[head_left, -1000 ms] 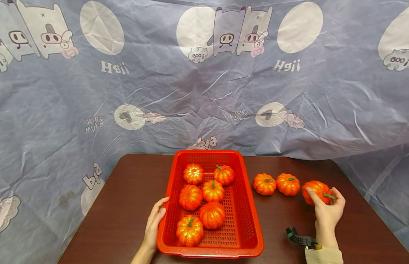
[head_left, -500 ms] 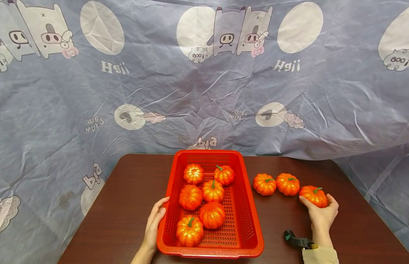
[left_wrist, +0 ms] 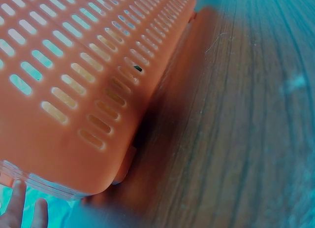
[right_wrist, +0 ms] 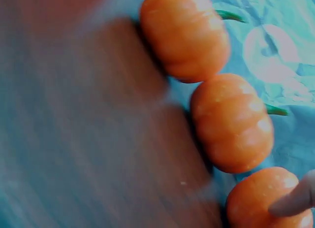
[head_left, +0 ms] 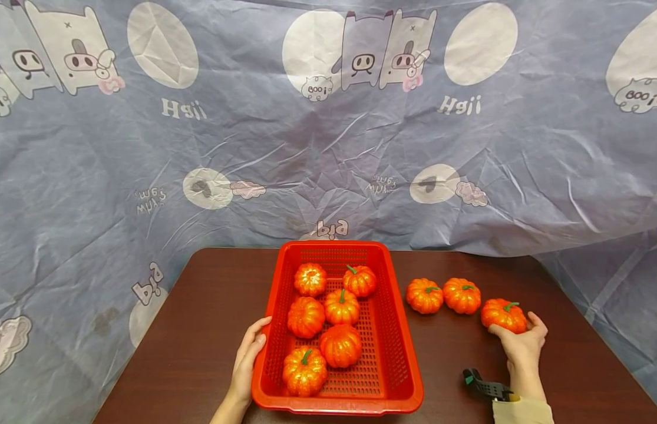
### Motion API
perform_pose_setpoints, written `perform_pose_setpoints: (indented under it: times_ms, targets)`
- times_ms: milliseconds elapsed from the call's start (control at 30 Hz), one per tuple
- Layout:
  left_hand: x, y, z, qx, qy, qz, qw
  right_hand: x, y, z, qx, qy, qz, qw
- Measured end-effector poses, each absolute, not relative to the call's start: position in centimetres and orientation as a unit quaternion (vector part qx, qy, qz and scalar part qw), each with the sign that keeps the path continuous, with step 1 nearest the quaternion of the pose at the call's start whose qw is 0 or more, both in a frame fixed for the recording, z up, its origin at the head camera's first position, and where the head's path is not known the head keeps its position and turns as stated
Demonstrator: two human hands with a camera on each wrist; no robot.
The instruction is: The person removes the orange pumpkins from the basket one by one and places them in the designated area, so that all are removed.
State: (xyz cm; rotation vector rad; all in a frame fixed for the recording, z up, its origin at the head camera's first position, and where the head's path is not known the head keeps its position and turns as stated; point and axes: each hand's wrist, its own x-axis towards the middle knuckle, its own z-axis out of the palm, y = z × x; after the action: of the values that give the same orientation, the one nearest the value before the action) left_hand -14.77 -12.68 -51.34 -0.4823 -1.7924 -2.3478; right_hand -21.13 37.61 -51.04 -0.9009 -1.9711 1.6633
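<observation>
A red plastic basket [head_left: 405, 353] with slotted walls stands mid-table and holds several orange toy pumpkins [head_left: 341, 346]. My left hand [head_left: 246, 368] rests against the basket's left side with fairly straight fingers; in the left wrist view, fingertips [left_wrist: 17, 191] show beside the basket's corner. To the right of the basket, three more pumpkins sit in a slanting row. My right hand [head_left: 524, 348] is at the rightmost pumpkin [head_left: 503, 315], thumb on its near side, the other fingers spread to its right and partly hidden. In the right wrist view, a digit [right_wrist: 295, 198] touches this pumpkin.
The dark brown table [head_left: 222, 306] extends on both sides of the basket. A grey-blue printed cloth [head_left: 328, 147] hangs behind it. A black wrist mount [head_left: 486, 386] sticks out left of my right wrist.
The rightmost pumpkin came down upright onto the table, its stem turning from the near side to the top. My right hand then slid slightly right, its thumb shifting lower. The left hand stayed still.
</observation>
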Motion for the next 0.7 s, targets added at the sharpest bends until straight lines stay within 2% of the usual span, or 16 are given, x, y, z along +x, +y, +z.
perform_pose_setpoints:
  times_ms: [67, 300, 700]
  targets:
    - [-14.8, -12.7, -51.4, -0.162, -0.597, -0.782, 0.074, -21.1, 37.8, -50.9, -0.324, -0.705, 0.600, 0.197]
    - [-14.7, -12.8, -51.3, -0.167, -0.596, -0.781, 0.076, -21.3, 37.5, -51.3, -0.324, -0.694, 0.599, 0.233]
    - [-14.7, -12.7, -51.3, -0.168, -0.594, -0.783, 0.071, -22.2, 38.0, -52.9, -0.338, -0.745, 0.517, 0.253]
